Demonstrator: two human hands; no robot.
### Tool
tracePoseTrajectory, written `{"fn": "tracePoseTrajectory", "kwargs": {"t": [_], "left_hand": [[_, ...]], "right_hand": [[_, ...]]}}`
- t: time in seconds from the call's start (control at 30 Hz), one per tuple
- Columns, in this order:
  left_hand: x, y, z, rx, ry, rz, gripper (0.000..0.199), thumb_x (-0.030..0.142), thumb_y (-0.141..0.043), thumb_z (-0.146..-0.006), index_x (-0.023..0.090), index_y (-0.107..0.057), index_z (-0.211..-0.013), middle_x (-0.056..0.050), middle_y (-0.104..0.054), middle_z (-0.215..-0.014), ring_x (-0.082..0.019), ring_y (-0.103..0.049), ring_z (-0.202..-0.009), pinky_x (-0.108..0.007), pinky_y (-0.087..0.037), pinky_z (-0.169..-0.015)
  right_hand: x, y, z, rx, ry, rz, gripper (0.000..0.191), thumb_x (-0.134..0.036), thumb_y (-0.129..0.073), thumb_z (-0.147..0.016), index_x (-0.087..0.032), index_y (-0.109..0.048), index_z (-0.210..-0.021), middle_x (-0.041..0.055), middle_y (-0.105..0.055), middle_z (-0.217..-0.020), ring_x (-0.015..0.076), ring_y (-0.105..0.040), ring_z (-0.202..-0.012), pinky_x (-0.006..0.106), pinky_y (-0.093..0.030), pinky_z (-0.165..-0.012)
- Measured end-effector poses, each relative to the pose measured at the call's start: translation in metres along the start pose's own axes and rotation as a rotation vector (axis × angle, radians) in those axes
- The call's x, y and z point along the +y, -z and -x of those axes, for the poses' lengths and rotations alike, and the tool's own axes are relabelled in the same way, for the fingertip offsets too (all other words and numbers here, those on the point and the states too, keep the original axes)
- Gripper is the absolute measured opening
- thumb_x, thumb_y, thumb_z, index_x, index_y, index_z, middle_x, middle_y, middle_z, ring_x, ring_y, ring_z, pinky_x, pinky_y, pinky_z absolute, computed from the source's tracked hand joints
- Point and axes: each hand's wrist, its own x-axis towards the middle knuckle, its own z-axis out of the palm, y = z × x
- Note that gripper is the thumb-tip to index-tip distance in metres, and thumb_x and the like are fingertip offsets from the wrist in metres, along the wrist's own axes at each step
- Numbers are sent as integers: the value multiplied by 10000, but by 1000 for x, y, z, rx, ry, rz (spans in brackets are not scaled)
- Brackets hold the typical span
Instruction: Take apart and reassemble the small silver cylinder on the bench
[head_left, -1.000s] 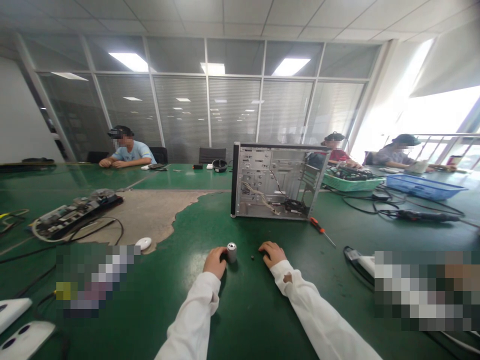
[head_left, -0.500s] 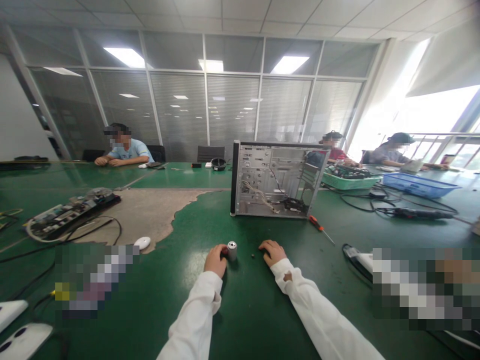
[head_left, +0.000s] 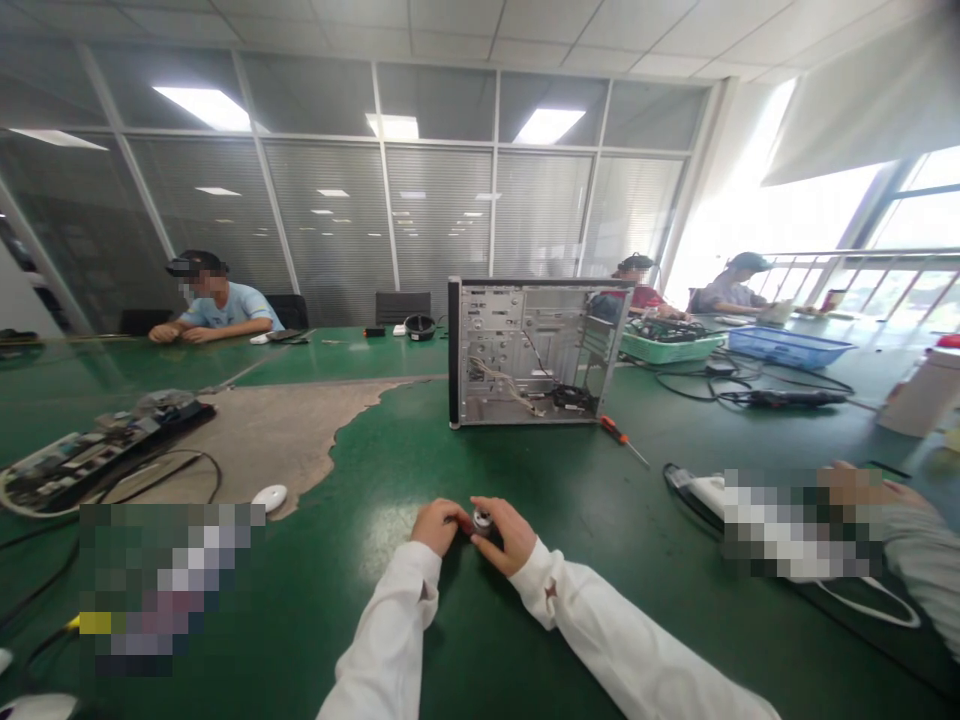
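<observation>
A small silver cylinder [head_left: 482,521] stands on the green table between my hands. My right hand [head_left: 510,532] is wrapped round it, with the thumb in front and the fingers behind. Just to its left is my left hand [head_left: 439,525], its fingers curled and their tips close to the cylinder; what they pinch, if anything, is too small to name. Beyond them an open metal computer case [head_left: 536,405] stands upright. An orange-handled screwdriver [head_left: 614,430] lies by its lower right corner.
Power strips [head_left: 709,490] with cables lie at the right, near another person's hand [head_left: 851,485]. A green basket [head_left: 671,349] and blue basket [head_left: 787,347] sit behind. A white round object [head_left: 269,498] and electronics [head_left: 112,440] are at the left.
My right hand has moved left and closed round the cylinder. The view has turned to the right, and another person's hand and sleeve now show at the right edge.
</observation>
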Motion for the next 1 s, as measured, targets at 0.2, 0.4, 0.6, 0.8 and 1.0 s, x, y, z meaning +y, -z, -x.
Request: {"fn": "tracePoseTrajectory", "kwargs": {"t": [0.2,0.4,0.6,0.8,1.0], "left_hand": [[2,-2,1,34,46,57,369,13,-354,-540,169,-634,-722,4,-649,-683,-119,-562,-734,-230,-407,-732],[1,-3,-3,39,90,69,333,36,-366,-580,175,-624,-737,10,-653,-685,-115,-570,-734,-229,-405,-740],[0,-3,-5,38,91,47,322,47,-376,-594,190,-624,-743,18,-652,-695,-119,-565,-751,-225,-399,-741],[1,-3,-4,47,76,24,324,38,-376,-600,192,-620,-746,19,-651,-695,-121,-569,-740,-232,-406,-729],[2,-2,-3,54,86,16,322,35,-380,-598,193,-621,-740,19,-649,-691,-121,-570,-735,-240,-405,-736]], "right_hand": [[-5,32,33,-14,-93,28,475,-209,-473,-696,-171,-340,-1150,89,-503,-1015,169,-474,-941,319,-405,-823],[21,104,118,166,-271,327,419,-348,-427,-724,-175,-399,-1106,72,-552,-901,178,-527,-836,318,-438,-738],[72,187,200,417,-619,823,537,-531,-385,-680,-162,-443,-1067,83,-570,-920,209,-576,-747,314,-464,-643],[88,222,213,543,-644,1185,539,-481,-385,-702,-116,-427,-1097,199,-512,-1004,334,-503,-900,412,-432,-637],[54,157,145,268,-296,885,362,-298,-424,-728,-174,-466,-1065,117,-480,-1083,255,-470,-966,389,-403,-772]]}}
